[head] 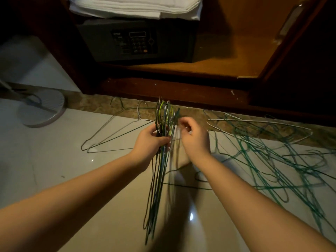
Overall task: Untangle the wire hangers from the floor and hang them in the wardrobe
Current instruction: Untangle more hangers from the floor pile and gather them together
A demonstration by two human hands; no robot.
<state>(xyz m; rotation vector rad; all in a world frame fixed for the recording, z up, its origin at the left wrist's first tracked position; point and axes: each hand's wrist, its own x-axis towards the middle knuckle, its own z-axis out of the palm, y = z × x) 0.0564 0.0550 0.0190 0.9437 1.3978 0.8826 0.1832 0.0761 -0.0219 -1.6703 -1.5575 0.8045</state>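
My left hand grips a bundle of several wire hangers by their necks, hooks up, the bodies hanging down toward me. My right hand sits just right of the hooks with fingers curled, pinching at a blurred pale hanger beside the bundle. A tangled heap of green and silver hangers lies on the tiled floor to the right. Two loose hangers lie flat on the floor to the left. The open wardrobe stands straight ahead, its wooden floor lit orange.
A dark safe sits inside the wardrobe at left with folded white towels on top. The open wardrobe door is at right. A round fan base stands on the floor at far left. A marble strip runs along the wardrobe's plinth.
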